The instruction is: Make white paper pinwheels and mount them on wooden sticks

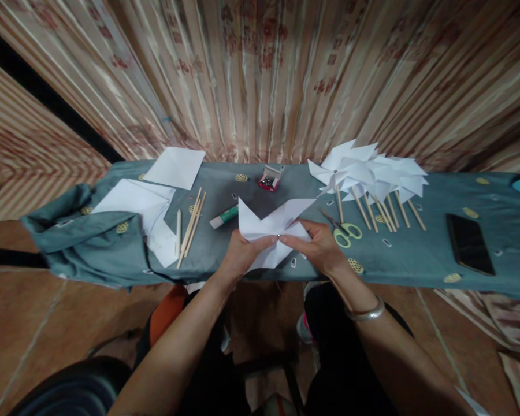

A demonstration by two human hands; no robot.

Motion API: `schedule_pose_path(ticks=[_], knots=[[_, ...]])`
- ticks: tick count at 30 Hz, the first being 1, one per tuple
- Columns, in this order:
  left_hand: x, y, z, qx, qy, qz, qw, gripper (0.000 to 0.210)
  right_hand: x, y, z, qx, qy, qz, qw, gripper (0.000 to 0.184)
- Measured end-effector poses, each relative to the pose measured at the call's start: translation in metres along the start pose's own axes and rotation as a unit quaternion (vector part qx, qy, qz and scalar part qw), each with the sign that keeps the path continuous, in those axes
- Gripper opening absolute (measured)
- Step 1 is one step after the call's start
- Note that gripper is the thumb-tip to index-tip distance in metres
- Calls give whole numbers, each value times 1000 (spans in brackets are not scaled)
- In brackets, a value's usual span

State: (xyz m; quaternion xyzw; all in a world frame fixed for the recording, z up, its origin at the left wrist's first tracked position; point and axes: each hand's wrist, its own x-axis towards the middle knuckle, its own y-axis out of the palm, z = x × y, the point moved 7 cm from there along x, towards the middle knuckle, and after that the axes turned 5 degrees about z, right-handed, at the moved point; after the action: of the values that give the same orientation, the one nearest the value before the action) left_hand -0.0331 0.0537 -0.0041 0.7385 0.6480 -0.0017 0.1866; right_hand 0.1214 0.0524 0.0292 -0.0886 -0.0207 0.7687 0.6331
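Observation:
A white paper pinwheel (273, 222) is held over the table's front part between both my hands. My left hand (245, 251) grips its left side, the thumb pressed near the centre. From the right, my right hand (320, 242) grips it too, with its thumb tip meeting the left one at a small shiny pin (278, 236). The fingers behind the paper are hidden. Green-handled scissors (344, 232) lie just right of my right hand. A glue stick (225, 216) lies beyond my left hand, and a small red box of pins (269, 178) stands open behind the pinwheel.
Finished pinwheels on sticks (368, 167) are heaped at the back right. Loose wooden sticks (193, 228), a pale pen-like tool (178, 231) and white paper sheets (132, 199) lie on the left. A phone (470, 242) rests on the green tablecloth (433, 254). A curtain (260, 75) hangs behind.

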Motion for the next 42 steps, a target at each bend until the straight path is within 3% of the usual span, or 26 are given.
schedule_pose_path(ticks=[12,23,29,37,42], knots=[[1,-1,2,18,8,-8,1000,38,0,3,-3,-25,5,22,999,29],[-1,1,0,19,4,1,1000,42,2,5,4,-79,-40,45,995,26],[-3,-3,4,8,0,-7,1000,42,1,9,4,-150,-55,23,987,23],[-2,-7,-2,10,-1,-9,1000,40,3,17,5,-129,-55,21,990,24],[-2,-8,-2,3,0,-10,1000,41,3,17,7,-181,-69,-1,981,23]])
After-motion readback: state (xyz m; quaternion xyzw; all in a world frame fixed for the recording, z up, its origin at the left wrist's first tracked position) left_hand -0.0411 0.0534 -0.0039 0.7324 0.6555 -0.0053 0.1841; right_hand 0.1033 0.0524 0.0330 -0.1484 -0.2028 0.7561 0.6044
